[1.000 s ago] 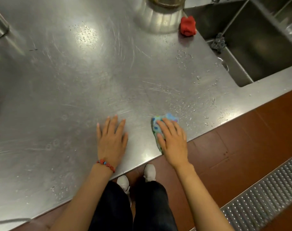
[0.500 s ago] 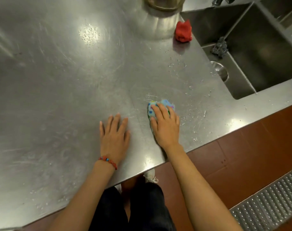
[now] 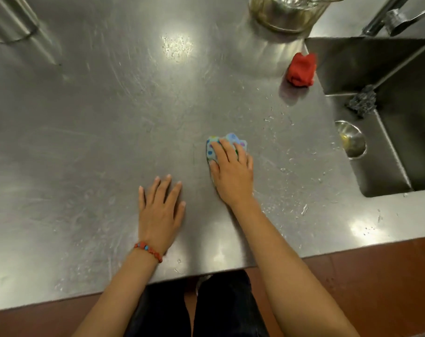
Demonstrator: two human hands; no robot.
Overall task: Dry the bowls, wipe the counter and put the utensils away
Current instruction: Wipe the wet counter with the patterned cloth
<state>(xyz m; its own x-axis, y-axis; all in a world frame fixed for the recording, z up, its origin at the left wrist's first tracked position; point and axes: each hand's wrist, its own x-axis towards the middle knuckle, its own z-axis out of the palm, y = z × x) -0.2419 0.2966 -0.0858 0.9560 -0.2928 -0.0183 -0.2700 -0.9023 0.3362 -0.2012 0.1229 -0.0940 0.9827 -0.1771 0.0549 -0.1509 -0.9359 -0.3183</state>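
The dotted cloth [image 3: 227,144] at frame centre looks soft, light and damp. The right hand [image 3: 232,175] presses it with flat fingers; best held from above. The left hand [image 3: 160,215] rests flat and relaxed on the counter [image 3: 97,117]

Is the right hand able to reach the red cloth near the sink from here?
Probably yes: bare wet counter lies between the right hand, pressing the dotted cloth, and the red cloth.
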